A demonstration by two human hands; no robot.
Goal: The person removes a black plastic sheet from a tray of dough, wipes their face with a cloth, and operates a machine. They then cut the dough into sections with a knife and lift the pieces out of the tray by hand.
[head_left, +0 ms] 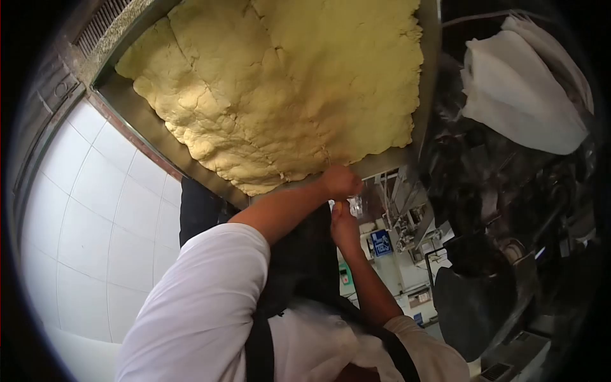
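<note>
A wide slab of yellow dough point(267, 83) with cracks and ragged edges lies on a metal work surface point(375, 164). My left hand point(342, 183) is closed in a fist at the slab's near edge. Its fingers are curled under, so what they hold, if anything, is hidden. Just below it, my right hand point(344, 226) is closed too, thumb upward. A small yellow-orange bit shows at the top of this hand, too small to name. The two hands are close together, almost touching.
White cloth point(522, 89) hangs or lies at the upper right. Dark, cluttered equipment point(496, 210) fills the right side, with a blue sign point(381, 242) beyond my right forearm. White tiles point(95, 210) cover the area at left. A dark apron point(299, 254) covers my front.
</note>
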